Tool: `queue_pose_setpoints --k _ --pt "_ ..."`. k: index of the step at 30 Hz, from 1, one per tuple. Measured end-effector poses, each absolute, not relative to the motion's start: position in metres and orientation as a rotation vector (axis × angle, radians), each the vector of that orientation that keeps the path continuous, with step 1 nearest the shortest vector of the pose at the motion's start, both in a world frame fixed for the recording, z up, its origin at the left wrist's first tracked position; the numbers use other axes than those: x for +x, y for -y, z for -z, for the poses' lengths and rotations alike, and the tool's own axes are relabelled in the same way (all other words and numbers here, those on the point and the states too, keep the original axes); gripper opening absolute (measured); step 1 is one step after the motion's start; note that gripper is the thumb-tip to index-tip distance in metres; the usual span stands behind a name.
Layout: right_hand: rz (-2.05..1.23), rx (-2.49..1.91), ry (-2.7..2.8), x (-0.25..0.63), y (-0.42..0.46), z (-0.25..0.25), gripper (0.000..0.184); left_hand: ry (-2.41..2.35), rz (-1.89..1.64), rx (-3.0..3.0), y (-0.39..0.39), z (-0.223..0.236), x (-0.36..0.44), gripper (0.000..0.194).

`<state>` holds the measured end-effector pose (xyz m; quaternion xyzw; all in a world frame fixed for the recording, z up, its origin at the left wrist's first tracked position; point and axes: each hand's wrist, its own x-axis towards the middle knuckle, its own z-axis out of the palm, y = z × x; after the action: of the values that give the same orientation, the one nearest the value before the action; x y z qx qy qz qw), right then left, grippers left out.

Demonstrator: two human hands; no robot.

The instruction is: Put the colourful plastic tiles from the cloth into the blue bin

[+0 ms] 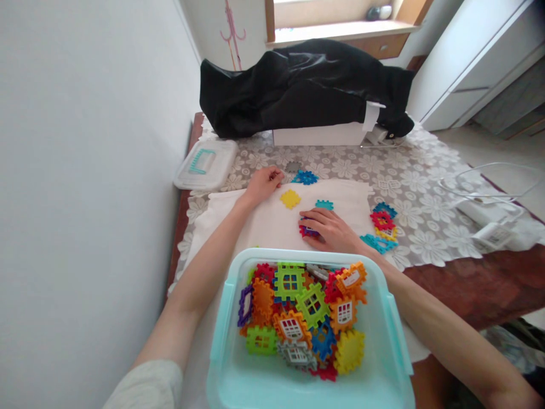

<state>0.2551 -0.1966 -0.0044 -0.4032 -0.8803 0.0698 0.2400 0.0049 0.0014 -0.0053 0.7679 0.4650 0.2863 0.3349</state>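
My right hand (327, 230) lies over a purple interlocking building tile (309, 227) with a white window, fingers and thumb around it; some red shows at its edge, and the palm hides the rest. My left hand (266, 182) rests at the far side of the white cloth (264, 224), its fingers curled; whatever they may hold is hidden. Close to it are a yellow tile (290, 199), blue tiles (307, 177) and a grey tile (293, 166). Just beyond my right hand lies a teal tile (324, 204).
A light-teal tub (230, 375) of colourful tiles stands in front of me. More tiles (382, 220) lie to the right on the lace tablecloth (426, 170). At the left is a clear lid (206, 165). A black cover (306, 85) drapes over a white box (319, 135) behind.
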Motion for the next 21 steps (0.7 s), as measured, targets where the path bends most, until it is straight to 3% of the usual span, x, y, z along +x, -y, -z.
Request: queue_pose_setpoints --k 21 --pt "-0.132 -1.122 2.464 0.2533 0.1995 -0.0036 0.033 -1.219 -0.751 2.019 0.0012 0.0011 0.0053 0.025"
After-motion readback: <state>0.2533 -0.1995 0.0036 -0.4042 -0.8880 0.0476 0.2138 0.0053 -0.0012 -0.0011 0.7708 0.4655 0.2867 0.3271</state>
